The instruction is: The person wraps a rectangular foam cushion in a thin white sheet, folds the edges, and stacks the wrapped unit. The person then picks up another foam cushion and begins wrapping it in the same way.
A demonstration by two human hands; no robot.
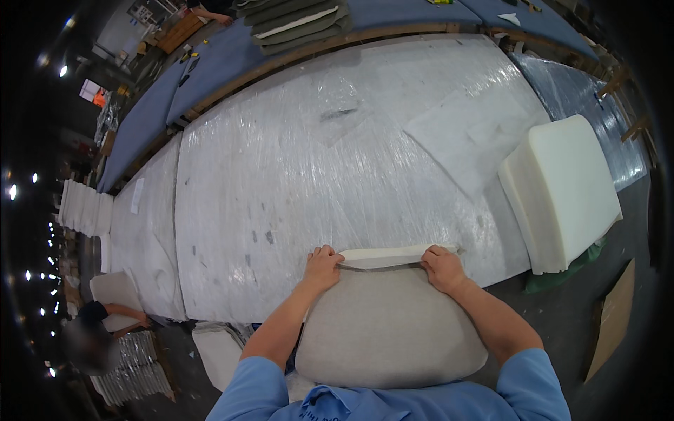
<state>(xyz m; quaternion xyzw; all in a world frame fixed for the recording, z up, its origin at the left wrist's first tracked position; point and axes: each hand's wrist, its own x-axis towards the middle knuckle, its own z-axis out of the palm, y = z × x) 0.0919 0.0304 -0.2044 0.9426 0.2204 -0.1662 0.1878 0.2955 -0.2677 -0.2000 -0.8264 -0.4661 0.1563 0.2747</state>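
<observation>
A beige fabric-covered cushion (393, 326) lies between my arms, its near end against my body. At its far end a white foam strip (386, 257) shows along the open edge of the cover. My left hand (324, 268) is closed on the left corner of that cover edge, fingers pinched. At the right corner, my right hand (444, 269) grips the same edge in a like pinch. The far edge rests on the plastic-wrapped table (281, 175). The inner sides of the fingers are hidden.
Stacked white foam pads (569, 189) stand on the table's right end. Beyond it runs a blue-topped bench (407, 12) with a pile of dark green covers (295, 24). Another person's arm (126, 311) reaches over stacked covers (133, 368) at lower left. A cardboard sheet (611, 319) stands at right.
</observation>
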